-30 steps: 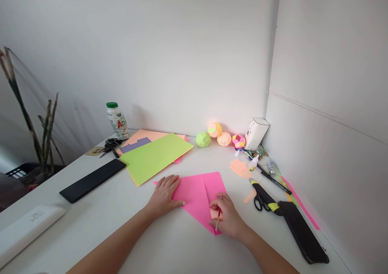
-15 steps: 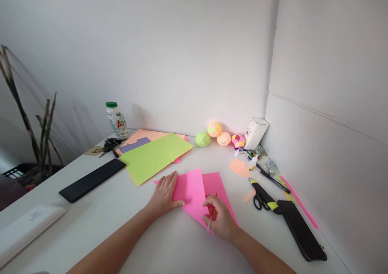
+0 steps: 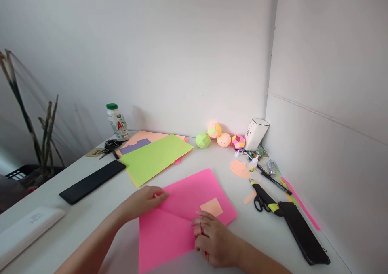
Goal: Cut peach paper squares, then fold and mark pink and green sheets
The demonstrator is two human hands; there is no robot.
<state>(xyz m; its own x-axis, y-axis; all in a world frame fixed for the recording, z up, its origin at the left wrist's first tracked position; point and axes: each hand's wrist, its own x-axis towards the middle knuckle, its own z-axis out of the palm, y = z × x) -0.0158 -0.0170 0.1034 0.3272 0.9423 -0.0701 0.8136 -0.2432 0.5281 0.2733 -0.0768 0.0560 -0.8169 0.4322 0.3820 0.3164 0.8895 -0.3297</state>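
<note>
A bright pink sheet of paper (image 3: 165,235) lies opened out in front of me, with a crease running across its middle. A small peach paper piece (image 3: 214,206) rests on its right half. My left hand (image 3: 148,201) is at the sheet's upper left edge, thumb and fingers closed on the paper. My right hand (image 3: 216,237) lies over the lower right of the sheet, just below the peach piece. A thin red pen (image 3: 201,228) is held in its curled fingers; most of the pen is hidden.
Behind lie a lime green sheet (image 3: 157,159) and other coloured sheets. A black flat bar (image 3: 93,181) is at left. Paper polyhedra (image 3: 203,140) stand by the wall. To the right are scissors (image 3: 259,203), a utility knife (image 3: 266,197), pens, peach scraps (image 3: 239,168) and a black case (image 3: 303,233).
The folded pink sheet has been opened out toward me, uncovering the peach piece. My left hand has moved slightly left, and my right hand has moved slightly down with the pen.
</note>
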